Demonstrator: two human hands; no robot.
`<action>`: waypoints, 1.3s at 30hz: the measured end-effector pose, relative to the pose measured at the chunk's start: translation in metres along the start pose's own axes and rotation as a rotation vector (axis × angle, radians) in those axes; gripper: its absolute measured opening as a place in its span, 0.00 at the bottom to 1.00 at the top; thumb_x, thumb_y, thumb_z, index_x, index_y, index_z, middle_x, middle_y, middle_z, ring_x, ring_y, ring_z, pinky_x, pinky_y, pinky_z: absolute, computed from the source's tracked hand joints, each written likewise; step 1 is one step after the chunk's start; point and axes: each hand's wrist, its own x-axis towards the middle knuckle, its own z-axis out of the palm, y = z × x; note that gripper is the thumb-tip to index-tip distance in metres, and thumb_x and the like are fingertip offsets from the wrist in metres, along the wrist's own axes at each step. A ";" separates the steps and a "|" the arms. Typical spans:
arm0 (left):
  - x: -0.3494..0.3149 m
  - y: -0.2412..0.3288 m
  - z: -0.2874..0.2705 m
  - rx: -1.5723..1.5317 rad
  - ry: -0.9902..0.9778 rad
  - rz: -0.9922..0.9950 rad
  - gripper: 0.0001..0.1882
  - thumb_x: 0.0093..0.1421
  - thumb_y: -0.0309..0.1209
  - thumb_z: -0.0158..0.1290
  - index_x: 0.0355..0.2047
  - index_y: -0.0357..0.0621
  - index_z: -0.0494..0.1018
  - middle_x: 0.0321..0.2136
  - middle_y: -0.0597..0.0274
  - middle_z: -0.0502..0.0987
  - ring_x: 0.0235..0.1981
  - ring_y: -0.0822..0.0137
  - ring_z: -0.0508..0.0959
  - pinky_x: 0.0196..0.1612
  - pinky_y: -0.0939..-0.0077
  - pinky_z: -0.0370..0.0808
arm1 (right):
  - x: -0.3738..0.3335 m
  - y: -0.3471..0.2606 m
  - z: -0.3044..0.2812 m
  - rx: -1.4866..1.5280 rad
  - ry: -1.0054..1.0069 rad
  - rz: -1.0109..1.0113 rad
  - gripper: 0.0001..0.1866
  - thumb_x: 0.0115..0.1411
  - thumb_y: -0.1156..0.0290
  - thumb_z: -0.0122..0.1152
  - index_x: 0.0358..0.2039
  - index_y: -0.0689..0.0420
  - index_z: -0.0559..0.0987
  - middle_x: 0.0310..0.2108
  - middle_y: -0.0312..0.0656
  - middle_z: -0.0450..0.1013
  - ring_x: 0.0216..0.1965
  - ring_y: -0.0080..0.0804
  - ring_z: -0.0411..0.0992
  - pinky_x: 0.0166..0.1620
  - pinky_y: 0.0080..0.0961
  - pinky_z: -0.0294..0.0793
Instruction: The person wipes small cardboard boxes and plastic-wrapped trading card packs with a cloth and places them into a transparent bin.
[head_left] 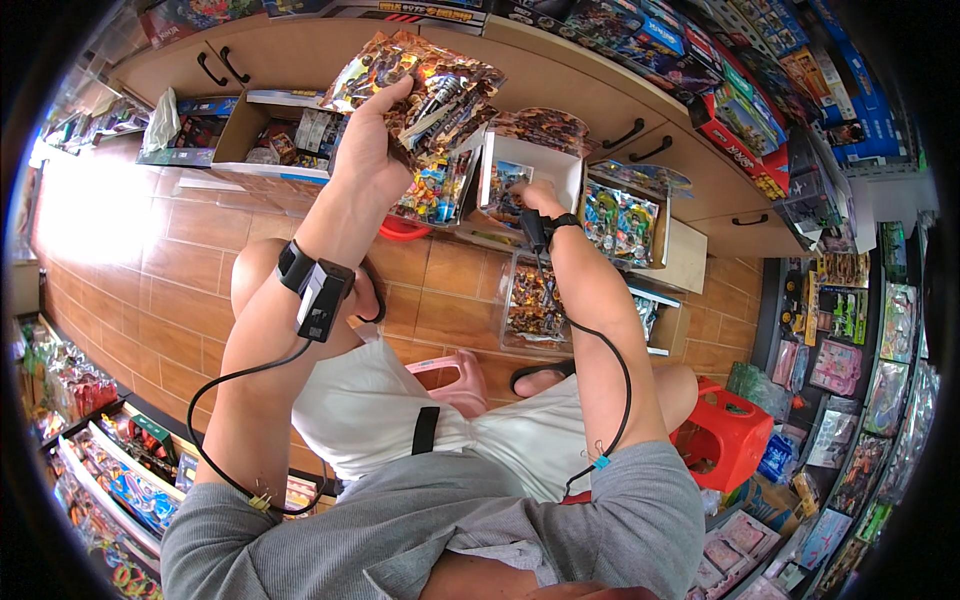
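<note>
My left hand (378,150) is raised and closed around shiny gold-and-brown foil packets (430,85), its thumb lying across their front. My right hand (542,197) reaches down into a white-walled cardboard box (563,165). Its fingers are bent over small blue-toned packets (508,180) on the box's left side; the fingertips are partly hidden, so I cannot make out what they grip. Between my hands, left of the white box, another box holds colorful yellow packets (435,195).
Right of the white box stands a display box of green-and-blue packets (620,225). Below lies a clear bin of orange packets (535,300). An opened carton (240,135) sits at left, before wooden cabinets (545,70). A pink stool (460,380) and red stool (725,430) are near my legs.
</note>
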 end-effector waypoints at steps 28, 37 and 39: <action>0.005 0.021 -0.008 -0.017 0.032 0.201 0.13 0.67 0.31 0.53 0.48 0.38 0.74 0.46 0.52 0.81 0.47 0.54 0.81 0.56 0.54 0.78 | -0.175 -0.071 -0.145 0.689 0.480 -0.464 0.10 0.55 0.69 0.64 0.24 0.62 0.77 0.16 0.41 0.69 0.18 0.25 0.63 0.25 0.30 0.65; -0.004 0.029 -0.015 -0.052 0.066 0.248 0.11 0.66 0.31 0.52 0.45 0.39 0.75 0.42 0.57 0.82 0.42 0.60 0.83 0.50 0.59 0.80 | -0.198 -0.161 -0.070 0.409 0.281 -0.692 0.23 0.59 0.51 0.67 0.38 0.62 0.78 0.30 0.49 0.79 0.34 0.51 0.79 0.38 0.39 0.78; -0.006 0.030 -0.018 -0.060 0.082 0.254 0.11 0.66 0.31 0.52 0.45 0.39 0.75 0.42 0.57 0.82 0.42 0.60 0.83 0.50 0.60 0.80 | -0.216 -0.171 -0.059 0.290 0.264 -0.800 0.17 0.59 0.59 0.65 0.38 0.61 0.78 0.36 0.50 0.79 0.39 0.51 0.77 0.44 0.41 0.77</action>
